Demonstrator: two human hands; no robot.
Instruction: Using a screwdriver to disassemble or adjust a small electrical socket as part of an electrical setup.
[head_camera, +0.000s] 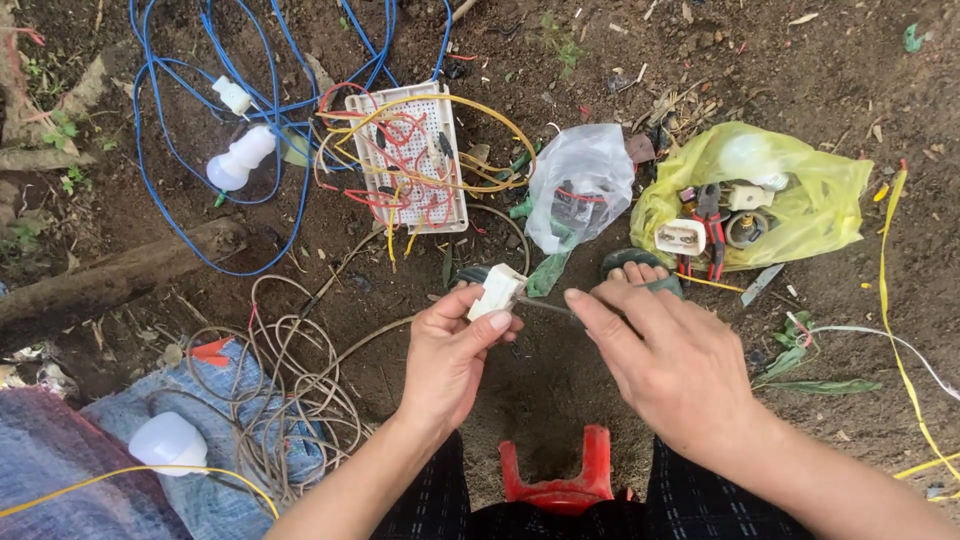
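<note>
At frame centre, the left hand (447, 350) pinches a small white plastic electrical fitting (496, 291) steady while the right hand (665, 365), fingers closed, drives a thin metal screwdriver (545, 307) against it.

A white board (410, 160) tangled in red and yellow wires lies far centre, blue cable (190, 150) and a bulb (240, 160) far left, a yellow bag (800, 190) far right, a red stool (560, 475) near.
</note>
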